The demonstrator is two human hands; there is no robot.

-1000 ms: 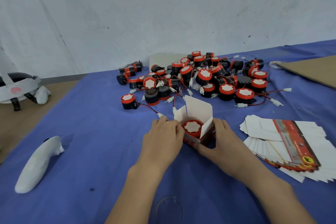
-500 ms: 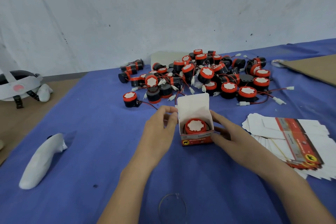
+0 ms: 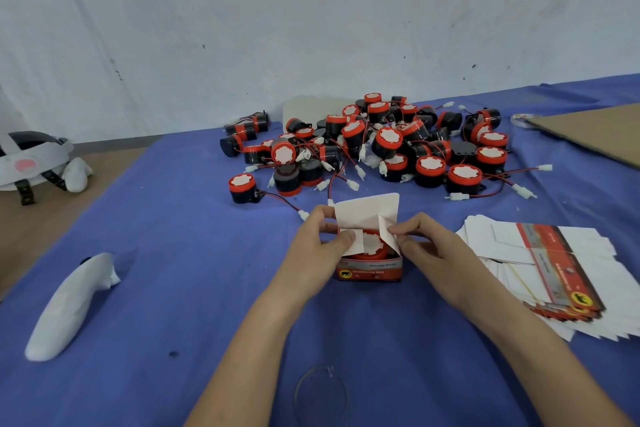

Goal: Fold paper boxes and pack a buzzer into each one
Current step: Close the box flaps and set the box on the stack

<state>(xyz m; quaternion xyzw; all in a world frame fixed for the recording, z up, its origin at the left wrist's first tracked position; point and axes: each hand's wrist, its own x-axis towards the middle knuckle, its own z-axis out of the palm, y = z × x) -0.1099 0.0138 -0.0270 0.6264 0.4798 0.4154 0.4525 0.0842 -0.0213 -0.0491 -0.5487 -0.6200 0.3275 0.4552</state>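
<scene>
Folded inward since before, two flaps (image 3: 354, 241) half hide the buzzer (image 3: 373, 247) inside the box (image 3: 370, 271); left hand (image 3: 311, 248) and right hand (image 3: 433, 250) each pinch one.

side flaps (image 3: 353, 242) seemingly inward now

Two white flaps (image 3: 352, 242) are covering most of the buzzer (image 3: 372, 246) sitting in the box (image 3: 370, 272), whose front print is coming out too small to read. The view's right edge is cutting off the cardboard sheet (image 3: 595, 135) and the stack of flat boxes (image 3: 554, 263). The left edge is clipping the headset (image 3: 31, 159).
</scene>
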